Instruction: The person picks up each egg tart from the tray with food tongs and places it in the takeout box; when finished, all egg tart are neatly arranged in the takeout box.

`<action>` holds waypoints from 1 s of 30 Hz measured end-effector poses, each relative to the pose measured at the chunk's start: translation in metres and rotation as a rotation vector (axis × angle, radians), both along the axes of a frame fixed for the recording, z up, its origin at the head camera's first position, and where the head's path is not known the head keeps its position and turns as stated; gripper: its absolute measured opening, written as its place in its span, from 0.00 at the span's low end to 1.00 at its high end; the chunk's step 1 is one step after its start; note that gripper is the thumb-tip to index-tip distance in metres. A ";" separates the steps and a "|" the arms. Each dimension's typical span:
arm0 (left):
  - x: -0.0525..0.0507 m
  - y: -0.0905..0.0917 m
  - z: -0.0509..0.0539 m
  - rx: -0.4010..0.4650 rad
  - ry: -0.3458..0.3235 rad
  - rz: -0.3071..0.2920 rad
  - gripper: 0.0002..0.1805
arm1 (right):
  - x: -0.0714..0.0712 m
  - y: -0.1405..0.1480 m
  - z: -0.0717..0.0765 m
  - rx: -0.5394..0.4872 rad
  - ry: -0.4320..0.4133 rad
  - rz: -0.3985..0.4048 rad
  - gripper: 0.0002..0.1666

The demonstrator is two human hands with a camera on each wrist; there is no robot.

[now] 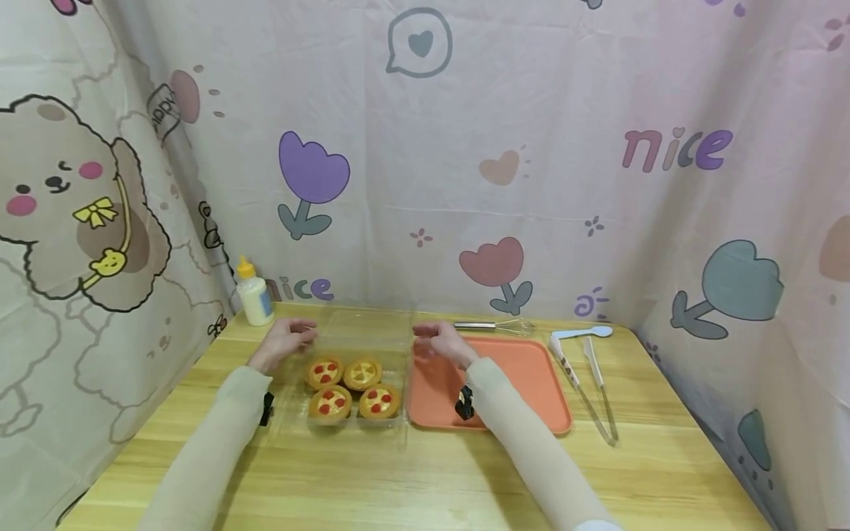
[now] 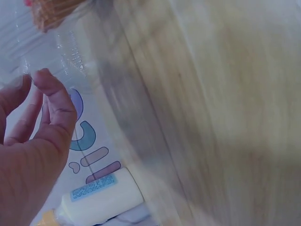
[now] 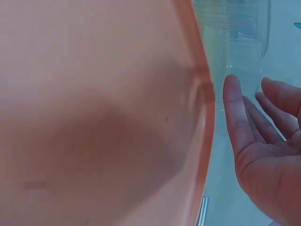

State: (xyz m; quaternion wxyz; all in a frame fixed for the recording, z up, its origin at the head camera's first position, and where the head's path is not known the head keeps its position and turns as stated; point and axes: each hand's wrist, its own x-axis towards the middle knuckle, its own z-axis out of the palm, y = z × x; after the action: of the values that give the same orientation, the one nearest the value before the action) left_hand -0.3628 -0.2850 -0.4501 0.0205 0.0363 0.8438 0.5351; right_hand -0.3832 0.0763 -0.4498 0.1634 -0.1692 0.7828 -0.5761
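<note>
A clear plastic clamshell box stands on the table with its lid raised at the back. Inside are several small tarts, most topped with red pieces, one with yellow. My left hand is at the lid's left edge, its thumb and forefinger bent toward each other with a small gap in the left wrist view. Opposite it, my right hand is by the lid's right edge, above the orange tray. Its forefinger is straight and the thumb stands apart in the right wrist view. Whether either hand touches the plastic is unclear.
A white bottle with a yellow cap stands at the back left. Behind the tray lies a whisk. To the right are a light blue spoon and tongs. A patterned curtain hangs behind the table.
</note>
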 end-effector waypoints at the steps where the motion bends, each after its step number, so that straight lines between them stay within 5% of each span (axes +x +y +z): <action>1: 0.000 0.000 0.000 0.003 0.004 0.005 0.23 | -0.001 -0.001 0.000 -0.002 -0.002 -0.004 0.26; 10: -0.001 -0.001 0.001 0.071 0.023 0.027 0.25 | -0.002 -0.009 0.000 -0.103 -0.055 -0.107 0.24; 22: -0.004 0.001 0.007 0.167 0.061 0.063 0.32 | -0.003 -0.019 0.007 -0.178 0.051 -0.261 0.21; 30: -0.005 0.001 0.011 0.130 0.077 0.109 0.30 | -0.006 -0.027 0.011 -0.196 0.112 -0.330 0.19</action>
State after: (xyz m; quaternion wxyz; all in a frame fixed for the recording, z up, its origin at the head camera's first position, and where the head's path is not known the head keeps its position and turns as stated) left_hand -0.3675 -0.2841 -0.4396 -0.0435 0.0124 0.8081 0.5874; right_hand -0.3887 0.0490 -0.4389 0.0057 -0.0856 0.7479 -0.6583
